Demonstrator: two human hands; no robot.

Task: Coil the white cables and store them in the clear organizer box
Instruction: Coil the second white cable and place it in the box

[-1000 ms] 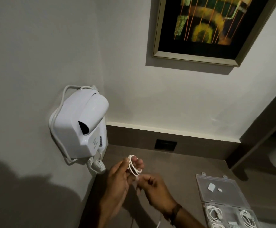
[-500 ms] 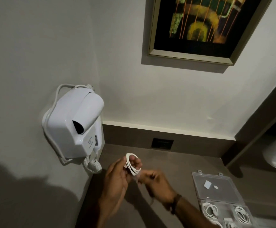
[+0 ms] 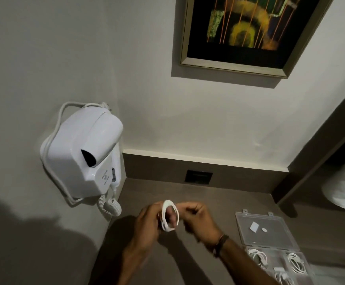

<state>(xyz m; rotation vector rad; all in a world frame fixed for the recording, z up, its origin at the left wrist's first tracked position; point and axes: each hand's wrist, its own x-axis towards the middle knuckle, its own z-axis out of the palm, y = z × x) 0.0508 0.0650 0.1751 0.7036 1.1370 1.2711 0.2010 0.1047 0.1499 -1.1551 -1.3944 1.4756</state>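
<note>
White round cable coil (image 3: 170, 216) around left-hand fingers (image 3: 172, 215)

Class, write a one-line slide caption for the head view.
Left hand and right hand wind a white cable into a coil beside the open clear organizer box.

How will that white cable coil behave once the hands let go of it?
The cable coil looks thin and floppy, so its loops will likely spring loose unless pinched. It seems light: the left hand carries it on its fingers. Probably not fragile.

One head-worn view — looking forward and down, close over the brown counter (image 3: 239, 202) corner.
</note>
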